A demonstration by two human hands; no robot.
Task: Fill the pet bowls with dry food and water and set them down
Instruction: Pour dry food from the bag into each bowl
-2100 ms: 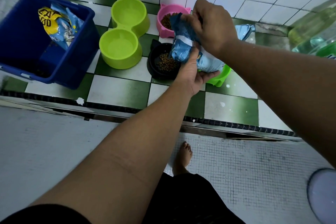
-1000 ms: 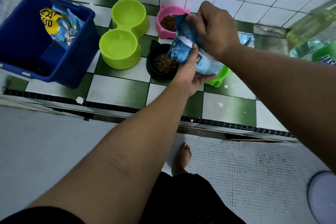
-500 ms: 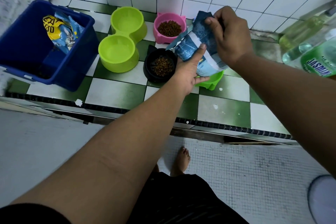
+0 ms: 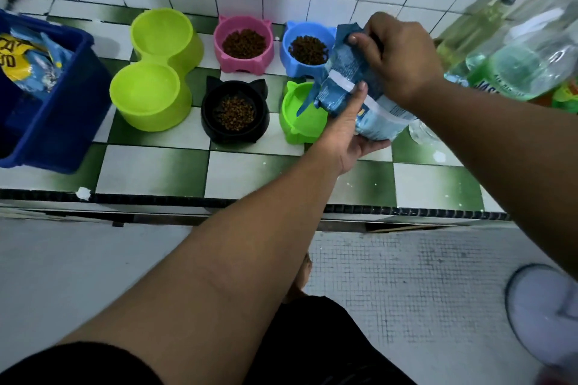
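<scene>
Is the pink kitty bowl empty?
No, the pink bowl has a pile of brown dry food in its middle.

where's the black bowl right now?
Head view, centre-left: the black bowl sits on the checkered tiles, between the lime double bowl on its left and the green bowl on its right, in front of the pink bowl.

I see a bin (image 4: pixel 56 134) on the left with a bag (image 4: pixel 22 62) in it. A double bowl (image 4: pixel 150 119) sits just right of it. Further right are four small bowls (image 4: pixel 240 66), two near and two far. The food pouch (image 4: pixel 347 84) is over the near right bowl (image 4: pixel 294 130). Bottles (image 4: pixel 516 72) stand far right.
</scene>
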